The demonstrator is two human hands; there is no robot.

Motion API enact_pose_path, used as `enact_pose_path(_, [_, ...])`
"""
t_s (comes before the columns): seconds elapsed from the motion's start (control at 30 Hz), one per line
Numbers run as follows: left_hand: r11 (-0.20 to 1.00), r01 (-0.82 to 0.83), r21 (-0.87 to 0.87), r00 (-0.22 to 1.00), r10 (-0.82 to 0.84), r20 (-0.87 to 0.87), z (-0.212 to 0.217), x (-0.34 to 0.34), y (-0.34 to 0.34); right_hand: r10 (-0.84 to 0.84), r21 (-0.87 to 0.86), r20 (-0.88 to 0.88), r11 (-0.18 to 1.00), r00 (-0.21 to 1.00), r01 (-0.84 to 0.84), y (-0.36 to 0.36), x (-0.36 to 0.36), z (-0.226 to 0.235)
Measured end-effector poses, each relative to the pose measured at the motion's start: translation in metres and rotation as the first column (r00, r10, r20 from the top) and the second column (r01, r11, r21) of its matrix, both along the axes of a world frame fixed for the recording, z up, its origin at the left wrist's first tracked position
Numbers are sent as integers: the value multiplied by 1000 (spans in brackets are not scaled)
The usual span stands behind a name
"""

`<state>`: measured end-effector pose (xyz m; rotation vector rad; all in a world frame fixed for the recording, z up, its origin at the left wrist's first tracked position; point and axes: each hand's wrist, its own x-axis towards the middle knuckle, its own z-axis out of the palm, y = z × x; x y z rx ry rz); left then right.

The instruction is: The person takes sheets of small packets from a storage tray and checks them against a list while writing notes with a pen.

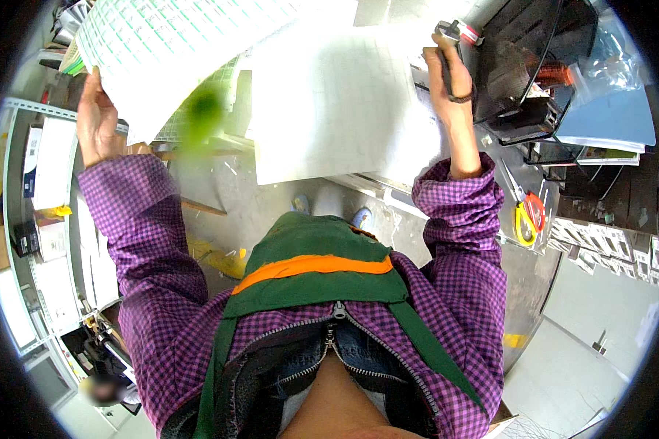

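Note:
My left hand (99,121) grips the lower left edge of a stack of large sheets printed in green rows (176,51), lifting them at an angle. In my closed right hand (454,88) is a small black-handled tool (447,33) with a metal head; its exact kind is hard to make out. Below and between my hands, a large pale sheet (329,124) lies over the work surface, its near edge hanging toward me. A blurred green shape (203,115) shows beside the printed sheets.
At the right stand a black mesh desk rack (516,66), a clear plastic bag (611,55) and a blue folder (611,121). Yellow-handled scissors (525,223) and red-handled scissors (536,211) lie nearer me. Metal shelving (40,110) with boxes runs along the left.

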<state>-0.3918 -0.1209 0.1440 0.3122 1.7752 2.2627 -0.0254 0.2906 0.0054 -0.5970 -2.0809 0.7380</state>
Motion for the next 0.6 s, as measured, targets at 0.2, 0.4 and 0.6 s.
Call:
enact_pose_path(0.2, [991,-21,-131,980,46,192,-127,-90,-47,357,-537,-116,763,927,-361,-27,-7,7])
enact_pose_path(0.4, [847,-111,-520,990,47,-136,-149,-153,-62,555,-654,59,649,830,-388,-56,-19,-6])
enact_pose_path(0.6, [248,-661,-708,713,-87,-696,-83,-157,-19,540,-544,140,743,830,-391,-56,-18,-5])
